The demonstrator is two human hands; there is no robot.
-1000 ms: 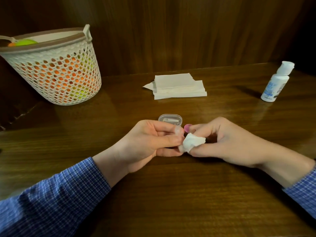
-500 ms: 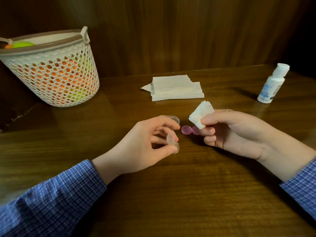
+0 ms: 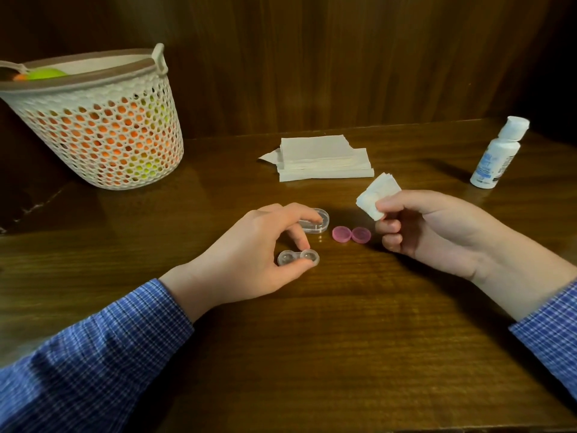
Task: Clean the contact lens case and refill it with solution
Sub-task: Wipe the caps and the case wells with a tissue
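The clear two-well contact lens case (image 3: 293,257) lies flat on the wooden table (image 3: 343,339), both wells uncapped. My left hand (image 3: 259,257) pinches its right well between thumb and a finger. Two pink caps (image 3: 351,235) lie side by side just right of it. My right hand (image 3: 437,226) is raised off the table and pinches a folded white tissue (image 3: 376,195) between thumb and forefinger. The white solution bottle (image 3: 499,153) stands capped at the far right.
A small clear oval box (image 3: 315,225) sits partly behind my left fingers. A stack of white tissues (image 3: 321,157) lies at the back centre. A white mesh basket (image 3: 93,120) with orange and green items stands at the far left. A dark wood panel backs the table.
The hands have parted. My left hand has lowered the lens case flat onto the table, still pinching it. My right hand has lifted the tissue away to the right.
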